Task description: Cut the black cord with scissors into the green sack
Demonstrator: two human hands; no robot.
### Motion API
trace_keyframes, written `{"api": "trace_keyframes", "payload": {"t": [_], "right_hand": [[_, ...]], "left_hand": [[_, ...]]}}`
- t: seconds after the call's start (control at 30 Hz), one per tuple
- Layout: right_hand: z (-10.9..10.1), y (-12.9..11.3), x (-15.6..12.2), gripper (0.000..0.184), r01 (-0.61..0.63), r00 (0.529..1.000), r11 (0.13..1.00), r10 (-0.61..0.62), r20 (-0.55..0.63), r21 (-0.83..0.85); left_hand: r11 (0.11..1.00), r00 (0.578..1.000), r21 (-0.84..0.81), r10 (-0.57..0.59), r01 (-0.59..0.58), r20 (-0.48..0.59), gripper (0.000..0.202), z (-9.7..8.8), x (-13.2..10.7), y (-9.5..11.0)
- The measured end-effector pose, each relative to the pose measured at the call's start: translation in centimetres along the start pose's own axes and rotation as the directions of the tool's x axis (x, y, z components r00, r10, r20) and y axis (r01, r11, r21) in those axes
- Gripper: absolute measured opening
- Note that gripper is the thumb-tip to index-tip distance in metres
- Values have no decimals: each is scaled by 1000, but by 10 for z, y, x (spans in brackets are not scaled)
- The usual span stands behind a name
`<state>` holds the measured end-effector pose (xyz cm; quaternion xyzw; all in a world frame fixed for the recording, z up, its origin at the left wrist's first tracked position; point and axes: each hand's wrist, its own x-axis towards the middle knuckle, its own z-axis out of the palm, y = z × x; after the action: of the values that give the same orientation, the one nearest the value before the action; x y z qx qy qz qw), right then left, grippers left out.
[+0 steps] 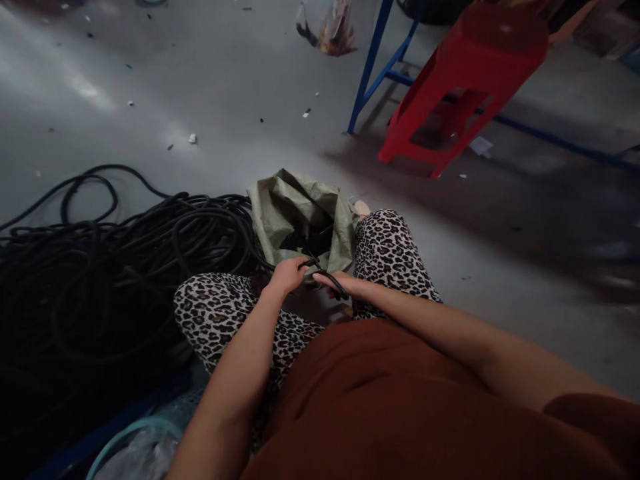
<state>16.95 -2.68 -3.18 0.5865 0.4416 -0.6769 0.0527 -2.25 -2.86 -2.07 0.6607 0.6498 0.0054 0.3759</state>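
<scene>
Between my knees stands an open green woven sack with dark pieces inside, hard to make out. Over its near rim, my left hand is closed on a black rubber cord, which runs back to a tangled heap on the left. My right hand grips scissors by their black handles. The blades point away from me and meet the cord's end just beyond my left fingers. Whether the blades are apart or closed is too small to tell.
A red plastic stool and a blue metal frame stand ahead to the right. Farther off lies a clear plastic bag. Small scraps dot the grey floor. Near my left elbow sits a teal-rimmed basket holding clear plastic.
</scene>
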Motion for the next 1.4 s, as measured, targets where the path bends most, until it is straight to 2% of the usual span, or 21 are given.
{"api": "trace_keyframes", "payload": {"t": [0.23,0.57,1.0,1.4], "right_hand": [[0,2,3,46,5,1000,1000,-5,-19,-27],[2,11,9,57,-14,997,999,11,-80,-41],[1,-9,-11,56,-83,990,990,69,-123,-117],[-1,-10,-13,57,-45,989,982,17,-149,-182]], "left_hand": [[1000,1000,17,18,-18,13,38,2,0,0],[1000,1000,-6,1,-1,-12,38,0,2,-1],[1000,1000,-14,-7,6,-21,36,1,1,0],[998,999,-62,14,-15,-30,37,2,5,-5]]}}
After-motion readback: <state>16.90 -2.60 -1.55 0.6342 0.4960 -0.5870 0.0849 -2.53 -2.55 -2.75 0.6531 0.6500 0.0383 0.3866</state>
